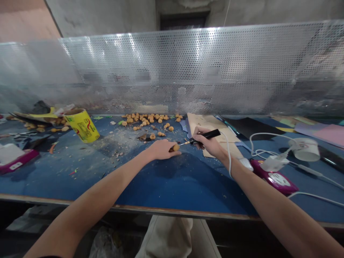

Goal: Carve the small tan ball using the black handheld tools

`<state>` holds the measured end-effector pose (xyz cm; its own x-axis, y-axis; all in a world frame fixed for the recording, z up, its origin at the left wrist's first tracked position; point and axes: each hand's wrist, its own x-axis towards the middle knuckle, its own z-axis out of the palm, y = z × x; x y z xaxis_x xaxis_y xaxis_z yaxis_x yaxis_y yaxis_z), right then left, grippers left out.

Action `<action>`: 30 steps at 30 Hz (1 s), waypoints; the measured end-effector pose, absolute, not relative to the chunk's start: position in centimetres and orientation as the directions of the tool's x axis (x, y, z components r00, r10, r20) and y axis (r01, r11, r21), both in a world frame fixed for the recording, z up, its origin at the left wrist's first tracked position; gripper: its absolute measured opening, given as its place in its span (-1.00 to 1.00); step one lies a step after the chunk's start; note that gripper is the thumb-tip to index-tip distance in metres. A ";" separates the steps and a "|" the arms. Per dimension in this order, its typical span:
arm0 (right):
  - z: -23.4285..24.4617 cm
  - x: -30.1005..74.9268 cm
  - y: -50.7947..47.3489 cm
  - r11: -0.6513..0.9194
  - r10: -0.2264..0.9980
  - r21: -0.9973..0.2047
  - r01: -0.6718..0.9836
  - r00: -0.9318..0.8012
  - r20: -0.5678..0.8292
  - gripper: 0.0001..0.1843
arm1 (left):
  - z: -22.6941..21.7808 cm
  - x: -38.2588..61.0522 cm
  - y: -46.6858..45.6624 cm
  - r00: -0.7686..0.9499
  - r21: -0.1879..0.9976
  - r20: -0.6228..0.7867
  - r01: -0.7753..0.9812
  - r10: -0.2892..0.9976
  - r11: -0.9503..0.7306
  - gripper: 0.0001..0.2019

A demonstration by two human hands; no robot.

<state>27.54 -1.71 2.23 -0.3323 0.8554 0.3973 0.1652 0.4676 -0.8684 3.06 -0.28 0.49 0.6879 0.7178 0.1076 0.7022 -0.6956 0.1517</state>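
My left hand [162, 149] rests low over the blue table, its fingers closed round a small tan gourd [176, 147]. The gourd's rounded end shows past the fingertips; the rest is covered. In my right hand [204, 141] is a soldering iron or similar heated pen [211, 134] with a black handle and a white cord, gripped like a pencil. Its thin metal tip points left and reaches the gourd or comes very near it; contact is too small to tell. Behind my left hand lies a loose pile of several more small gourds [145, 119].
A yellow cardboard tube [82, 126] stands tilted at the left. Brown card sheets [195, 123] lie under and behind my right hand. A purple power strip [278, 179], white cables and a white roll [306, 149] occupy the right. A perforated metal screen [172, 68] borders the back.
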 end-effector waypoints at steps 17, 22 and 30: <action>2.3 27.4 -1.8 0.439 0.868 -0.882 0.171 -0.336 0.367 -0.74 | 0.5 3.1 -0.2 0.687 0.155 0.096 0.704 0.720 -0.693 -0.46; 2.3 27.4 -1.7 0.459 0.860 -0.876 0.149 -0.322 0.396 -0.74 | 0.4 3.0 -0.2 0.683 0.138 0.113 0.709 0.722 -0.692 -0.47; 2.1 27.6 -1.6 0.454 0.863 -0.876 0.163 -0.326 0.387 -0.74 | 0.3 3.0 -0.1 0.687 0.155 0.103 0.704 0.720 -0.694 -0.47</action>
<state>27.57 -1.57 2.14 -0.3258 0.8626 0.3870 0.1630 0.4545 -0.8757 3.03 -0.08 0.31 0.6866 0.7197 0.1033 0.7037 -0.6935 0.1546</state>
